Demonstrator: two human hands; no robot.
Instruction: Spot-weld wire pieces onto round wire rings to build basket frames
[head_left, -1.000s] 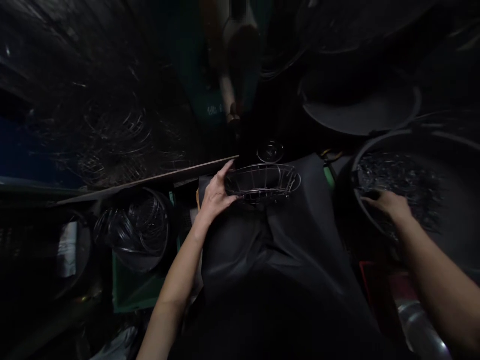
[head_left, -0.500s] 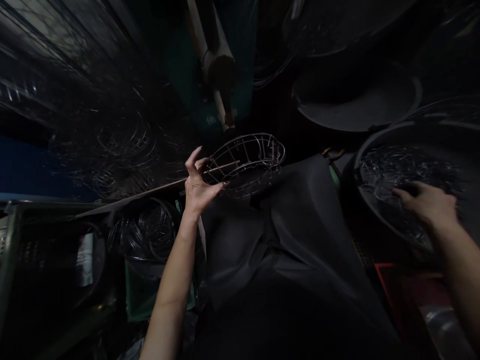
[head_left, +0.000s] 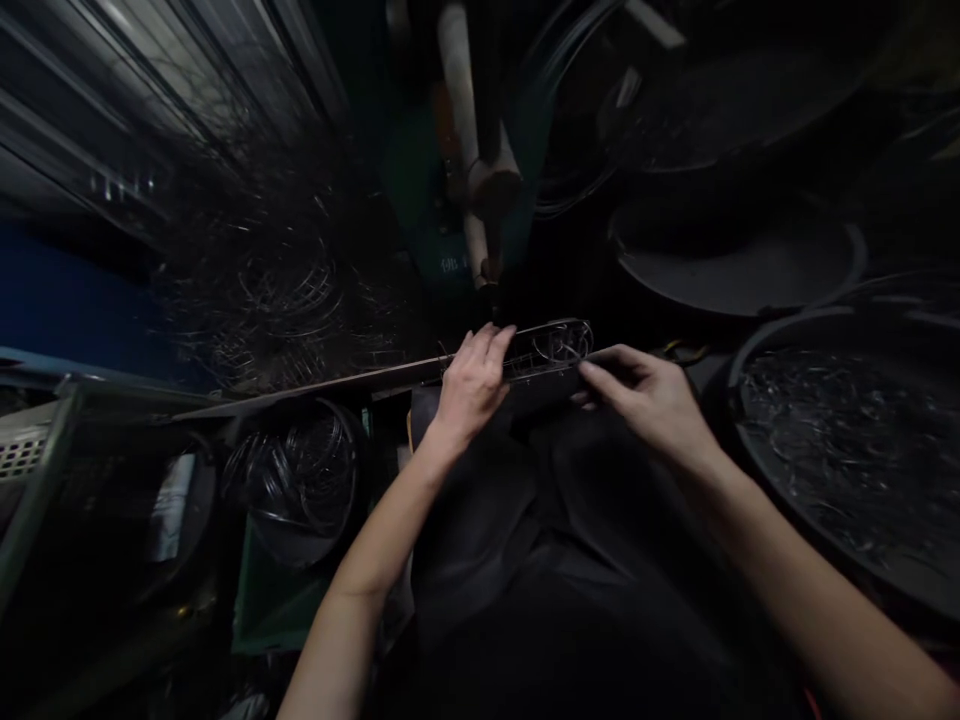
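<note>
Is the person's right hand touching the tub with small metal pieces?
Apart: in the head view, a dark gap separates the right hand from the tub.

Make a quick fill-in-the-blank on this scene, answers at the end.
1. The left hand is at the ____ end of the wire basket, and the right hand is at the other.
2. Small metal pieces lie in the large round tub at the picture's ____ edge.
3. Just below the bucket of coiled wire in the picture, the crate is coloured ____.

Missing words: left; right; green.
</note>
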